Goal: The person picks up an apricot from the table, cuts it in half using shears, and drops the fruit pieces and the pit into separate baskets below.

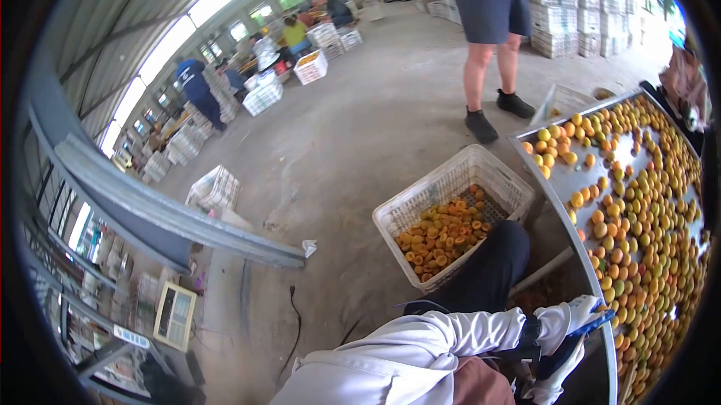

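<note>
My left hand (584, 313), in a white glove, is closed at the near edge of a metal sorting table (572, 236). A blue item (593, 324) lies at its fingers; what exactly the hand grips is too small to tell. Just below it is my right hand (554, 385), also in a white glove and partly hidden, its hold unclear. Many yellow-orange fruits (646, 232) cover the table beside both hands. Left of my dark-trousered knee, a white plastic crate (402, 251) holds halved orange fruits (443, 232).
A person (488, 10) in dark shorts stands beyond the crate. Another person (687, 82) is at the table's far right. Stacked crates (552, 7) stand behind. A metal beam (173, 198) and a cable (298, 322) are at left; more people work in the background.
</note>
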A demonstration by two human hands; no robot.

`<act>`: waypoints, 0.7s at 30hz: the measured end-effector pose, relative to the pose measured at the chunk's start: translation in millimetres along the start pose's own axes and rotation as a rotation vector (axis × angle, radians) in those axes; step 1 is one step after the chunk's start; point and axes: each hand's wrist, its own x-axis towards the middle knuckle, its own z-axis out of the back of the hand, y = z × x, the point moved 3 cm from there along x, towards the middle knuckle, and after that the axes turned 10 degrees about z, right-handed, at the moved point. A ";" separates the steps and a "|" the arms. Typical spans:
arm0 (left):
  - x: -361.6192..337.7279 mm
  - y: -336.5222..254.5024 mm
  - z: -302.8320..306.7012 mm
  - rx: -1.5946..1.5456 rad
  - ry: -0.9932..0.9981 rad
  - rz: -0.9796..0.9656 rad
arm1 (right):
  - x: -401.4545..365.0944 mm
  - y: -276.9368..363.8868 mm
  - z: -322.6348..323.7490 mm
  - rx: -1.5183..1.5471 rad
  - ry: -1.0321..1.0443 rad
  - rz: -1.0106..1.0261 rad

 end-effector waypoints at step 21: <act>11.1 4.9 21.6 -0.179 0.144 0.058 | -0.4 -23.9 25.5 0.435 -0.505 -0.408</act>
